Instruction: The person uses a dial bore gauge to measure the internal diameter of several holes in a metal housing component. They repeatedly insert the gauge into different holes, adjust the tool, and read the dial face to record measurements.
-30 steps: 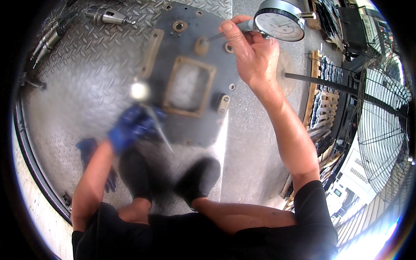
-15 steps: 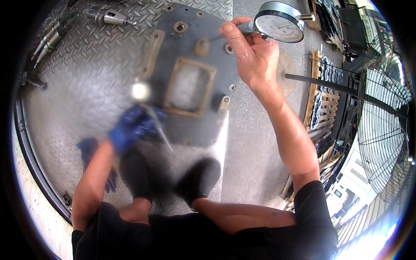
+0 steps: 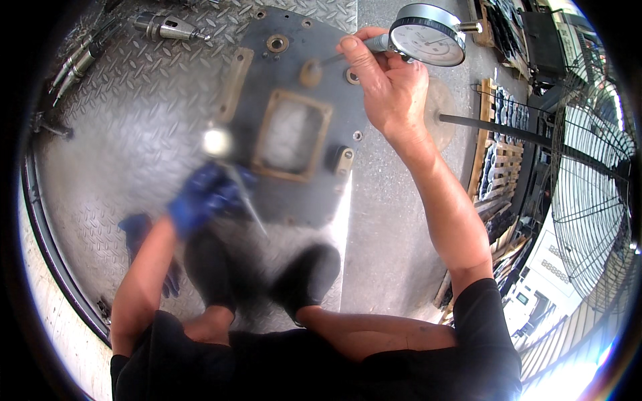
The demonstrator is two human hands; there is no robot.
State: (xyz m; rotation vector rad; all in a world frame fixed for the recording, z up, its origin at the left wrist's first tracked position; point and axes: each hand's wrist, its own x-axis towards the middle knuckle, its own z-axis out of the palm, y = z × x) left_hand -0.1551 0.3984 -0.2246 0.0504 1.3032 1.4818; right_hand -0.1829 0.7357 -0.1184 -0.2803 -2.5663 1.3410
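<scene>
A dial bore gauge [image 3: 428,39] with a round white face is in my bare right hand [image 3: 394,93]. Thumb and fingers close around its grip, and its thin rod slants left to a tan-rimmed bore [image 3: 310,73] in a large dark metal plate [image 3: 287,204]. How far the tip goes in is too blurred to tell. My left hand [image 3: 208,195], in a blue glove, is curled by the plate's near left edge. A bright round light [image 3: 216,141] shows just beyond it, and a thin pale tapered shape [image 3: 249,204] runs from it; what it grips is smeared.
Tool holders [image 3: 170,27] lie on the steel tread-plate floor [image 3: 107,160] at the upper left. A loose blue glove [image 3: 136,230] lies beside my left forearm. At right are a large wire-guarded fan [image 3: 592,154] and a wooden pallet [image 3: 505,160] with metal parts.
The dial gauge and my right hand have shifted very slightly left. My left hand and the plate look nearly unmoved.
</scene>
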